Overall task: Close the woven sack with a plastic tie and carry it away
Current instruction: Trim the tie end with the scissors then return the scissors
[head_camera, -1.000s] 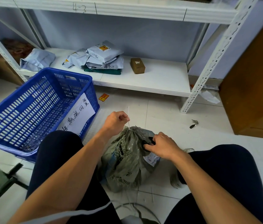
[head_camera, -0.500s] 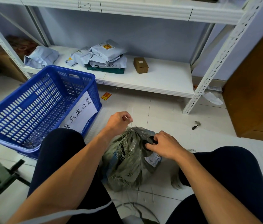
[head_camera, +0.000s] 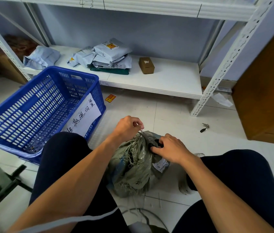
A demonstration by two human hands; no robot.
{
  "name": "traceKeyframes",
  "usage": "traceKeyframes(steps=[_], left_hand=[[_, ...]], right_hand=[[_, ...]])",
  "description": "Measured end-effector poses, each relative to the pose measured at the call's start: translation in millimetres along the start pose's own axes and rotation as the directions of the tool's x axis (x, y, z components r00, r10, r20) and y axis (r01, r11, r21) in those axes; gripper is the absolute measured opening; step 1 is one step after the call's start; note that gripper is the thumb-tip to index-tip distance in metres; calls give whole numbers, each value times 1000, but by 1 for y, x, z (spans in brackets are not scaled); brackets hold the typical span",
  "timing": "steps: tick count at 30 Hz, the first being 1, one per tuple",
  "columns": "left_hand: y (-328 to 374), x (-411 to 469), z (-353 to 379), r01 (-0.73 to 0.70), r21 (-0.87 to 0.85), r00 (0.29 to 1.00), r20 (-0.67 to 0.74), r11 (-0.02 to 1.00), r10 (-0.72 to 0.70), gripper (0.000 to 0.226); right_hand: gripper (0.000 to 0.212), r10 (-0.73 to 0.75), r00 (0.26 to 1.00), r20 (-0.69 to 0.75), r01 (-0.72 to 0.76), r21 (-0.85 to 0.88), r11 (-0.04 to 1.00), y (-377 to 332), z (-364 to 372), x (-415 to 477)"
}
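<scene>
Two hands [head_camera: 127, 127] [head_camera: 170, 148] at sack [head_camera: 132, 167], tie [head_camera: 142, 130] and scissors [head_camera: 155, 142] half-hidden

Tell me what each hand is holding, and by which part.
Left hand pinches the free end of the tie above the sack. Right hand grips black scissors by the handles.

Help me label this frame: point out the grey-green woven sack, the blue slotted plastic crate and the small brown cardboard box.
Grey-green woven sack [head_camera: 132, 175]: head view, its bulging front side.
Blue slotted plastic crate [head_camera: 75, 71]: head view, its far rim.
Small brown cardboard box [head_camera: 147, 64]: head view, its top face.
</scene>
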State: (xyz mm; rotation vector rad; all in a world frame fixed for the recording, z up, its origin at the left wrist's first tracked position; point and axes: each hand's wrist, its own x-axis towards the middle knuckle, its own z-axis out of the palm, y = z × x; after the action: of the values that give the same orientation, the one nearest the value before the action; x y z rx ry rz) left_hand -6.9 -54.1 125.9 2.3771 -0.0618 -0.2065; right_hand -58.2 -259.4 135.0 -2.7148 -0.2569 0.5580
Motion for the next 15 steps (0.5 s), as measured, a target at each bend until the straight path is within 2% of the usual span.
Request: traceKeyframes(steps=[15], left_hand=[[5, -2, 7, -17, 15, 998, 56, 1000, 16, 14]], right_hand=[[41, -15, 1000, 8, 16, -24, 1000, 1, 4, 3]])
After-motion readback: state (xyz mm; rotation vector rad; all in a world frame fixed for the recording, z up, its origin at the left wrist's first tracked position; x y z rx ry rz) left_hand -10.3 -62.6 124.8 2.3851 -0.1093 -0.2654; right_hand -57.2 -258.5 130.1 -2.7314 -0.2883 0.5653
